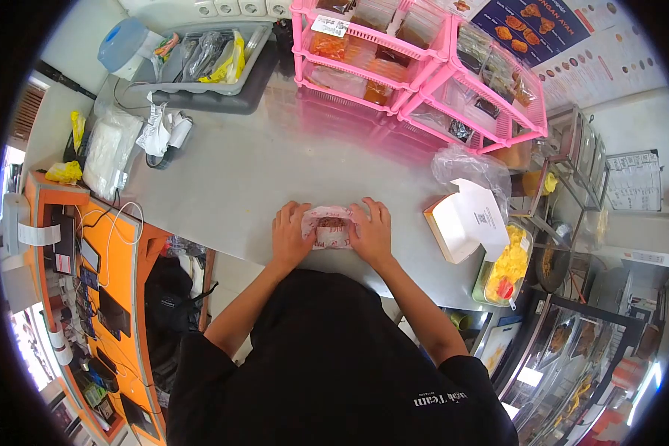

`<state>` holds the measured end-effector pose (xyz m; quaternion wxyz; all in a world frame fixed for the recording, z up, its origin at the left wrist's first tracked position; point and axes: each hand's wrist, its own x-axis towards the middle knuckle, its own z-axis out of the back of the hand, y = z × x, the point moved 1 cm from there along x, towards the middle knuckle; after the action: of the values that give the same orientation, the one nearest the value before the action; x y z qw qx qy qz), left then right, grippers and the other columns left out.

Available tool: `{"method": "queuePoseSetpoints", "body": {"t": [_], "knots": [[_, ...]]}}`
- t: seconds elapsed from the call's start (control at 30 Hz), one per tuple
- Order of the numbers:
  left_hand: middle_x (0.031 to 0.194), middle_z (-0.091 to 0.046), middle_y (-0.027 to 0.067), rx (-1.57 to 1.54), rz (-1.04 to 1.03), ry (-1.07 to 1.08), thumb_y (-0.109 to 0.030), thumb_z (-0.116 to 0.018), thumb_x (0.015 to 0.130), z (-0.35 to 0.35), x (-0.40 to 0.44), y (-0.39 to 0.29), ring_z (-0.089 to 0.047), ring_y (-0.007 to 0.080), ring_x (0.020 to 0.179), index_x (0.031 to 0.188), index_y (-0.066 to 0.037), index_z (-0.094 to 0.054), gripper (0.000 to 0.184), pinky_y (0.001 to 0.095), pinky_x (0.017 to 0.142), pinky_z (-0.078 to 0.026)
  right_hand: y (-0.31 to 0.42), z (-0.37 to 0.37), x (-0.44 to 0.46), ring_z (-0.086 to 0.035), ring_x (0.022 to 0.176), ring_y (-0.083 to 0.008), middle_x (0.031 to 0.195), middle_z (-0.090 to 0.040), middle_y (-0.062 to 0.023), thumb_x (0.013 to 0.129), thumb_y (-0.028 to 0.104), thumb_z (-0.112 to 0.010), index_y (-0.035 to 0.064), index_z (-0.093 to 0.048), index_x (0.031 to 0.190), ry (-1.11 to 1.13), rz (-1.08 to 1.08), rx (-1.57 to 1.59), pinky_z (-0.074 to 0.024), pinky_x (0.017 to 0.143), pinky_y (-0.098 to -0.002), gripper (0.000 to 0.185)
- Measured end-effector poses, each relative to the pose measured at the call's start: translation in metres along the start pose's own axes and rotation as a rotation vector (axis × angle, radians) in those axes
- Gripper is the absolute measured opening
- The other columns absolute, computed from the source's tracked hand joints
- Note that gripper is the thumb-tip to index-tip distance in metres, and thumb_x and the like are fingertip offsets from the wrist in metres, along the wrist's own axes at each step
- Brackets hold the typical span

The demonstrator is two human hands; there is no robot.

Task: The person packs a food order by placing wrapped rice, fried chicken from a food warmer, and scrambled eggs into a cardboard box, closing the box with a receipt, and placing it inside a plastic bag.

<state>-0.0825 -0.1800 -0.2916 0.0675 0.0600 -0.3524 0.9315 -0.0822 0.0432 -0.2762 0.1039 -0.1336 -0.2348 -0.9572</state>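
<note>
A printed paper wrapper (333,241) with brownish food showing in its opening lies near the front edge of the metal table. My left hand (291,232) grips its left side, thumb pressed on the paper. On the opposite side my right hand (372,230) holds the wrapper's right edge between thumb and fingers. To the right stands a white and orange carton (468,219) with its lid up. Beside it is a container of yellow pieces (507,266) with a red item on top.
Pink plastic racks (416,70) with packets stand at the back. A grey tray (253,67) with bagged items is back left, near paper slips (163,132) and a plastic bag pack (111,152). An orange shelf (130,286) adjoins the left side of the metal table (230,171).
</note>
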Motion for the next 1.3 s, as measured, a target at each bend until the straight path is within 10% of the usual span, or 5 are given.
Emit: {"method": "queuePoseSetpoints", "body": {"t": [0.27,0.73,0.97,1.3], "knots": [[0.129,-0.063,0.0097,-0.018,-0.292,0.05,-0.008,-0.079,0.074,0.02,0.013,-0.013,-0.059,0.0321,0.121,0.124,-0.013,-0.069,0.051,0.049,0.103,-0.046,-0.009,0.007,0.004,-0.064,0.103,-0.0272,0.105,-0.068,-0.0043,0.079,0.01,-0.076,0.0113,-0.071,0.103,0.021,0.277,0.125,-0.0527,0.089,-0.0413,0.024],[0.103,-0.068,0.0069,0.024,-0.648,0.135,-0.006,-0.075,0.08,0.012,-0.032,0.023,-0.066,0.0277,0.099,0.107,-0.007,-0.071,0.027,0.044,0.093,-0.052,-0.041,0.004,-0.047,-0.062,0.109,-0.0263,0.108,-0.063,-0.0063,0.085,0.015,-0.071,0.0092,-0.066,0.108,0.184,0.538,0.006,-0.0524,0.096,-0.0434,0.024],[0.111,-0.066,0.0102,0.021,-0.359,0.136,-0.009,-0.075,0.079,0.018,-0.029,0.009,-0.064,0.0321,0.107,0.124,-0.008,-0.063,0.046,0.0463,0.098,-0.049,-0.027,0.016,-0.031,-0.062,0.118,-0.0262,0.123,-0.066,-0.0076,0.084,0.017,-0.07,0.0096,-0.066,0.1,-0.013,0.623,-0.094,-0.0506,0.101,-0.0457,0.018],[0.104,-0.063,0.0099,0.149,-0.285,0.236,-0.009,-0.075,0.077,0.004,-0.03,0.038,-0.062,0.0314,0.105,0.114,-0.01,-0.064,0.039,0.0473,0.091,-0.049,-0.038,0.002,-0.027,-0.064,0.103,-0.0259,0.104,-0.066,-0.0063,0.084,0.018,-0.073,0.0115,-0.064,0.101,0.151,0.59,0.021,-0.0491,0.103,-0.049,0.02]]}}
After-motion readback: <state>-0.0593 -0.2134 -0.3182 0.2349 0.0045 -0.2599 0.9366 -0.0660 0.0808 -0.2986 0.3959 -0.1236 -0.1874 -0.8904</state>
